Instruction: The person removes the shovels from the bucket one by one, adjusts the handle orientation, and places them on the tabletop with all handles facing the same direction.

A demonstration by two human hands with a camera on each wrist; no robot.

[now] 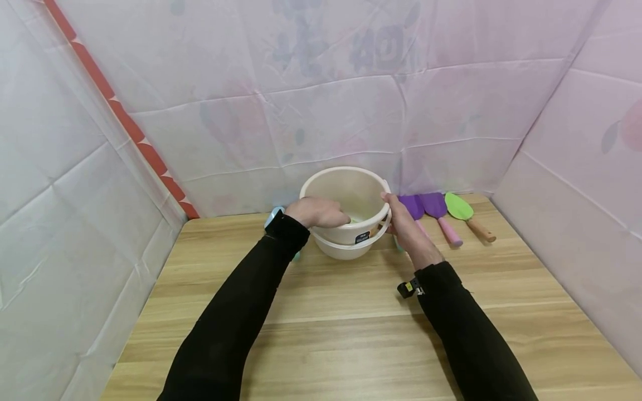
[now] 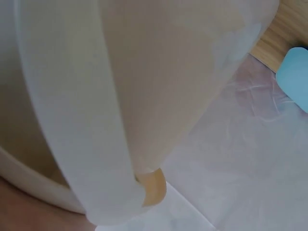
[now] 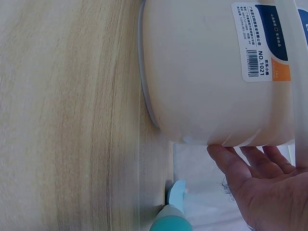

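Steadying two nested bowls at the back of the table [image 1: 351, 334] calls for even pressure from both sides, so the upper bowl [image 1: 348, 203] lifts straight out of the lower bowl [image 1: 346, 249] without dragging it along. The pair stands near the rear curtain, the upper one slightly tilted in the lower. Holding the lower rim down while the upper one rises would likely keep them from sticking together.

To the right of them lie three small spades: two purple spades [image 1: 426, 207] and one green spade [image 1: 461, 210], side by side and just beside the right hand.

The left hand [image 1: 318, 213] grips the near left rim, its fingers curled over the edge into the upper bowl. The right hand [image 1: 406, 225] lies against the right side; the right wrist view shows its fingers [image 3: 250, 163] fairly straight under the wall, though whether the thumb hooks the rim I cannot tell for sure.
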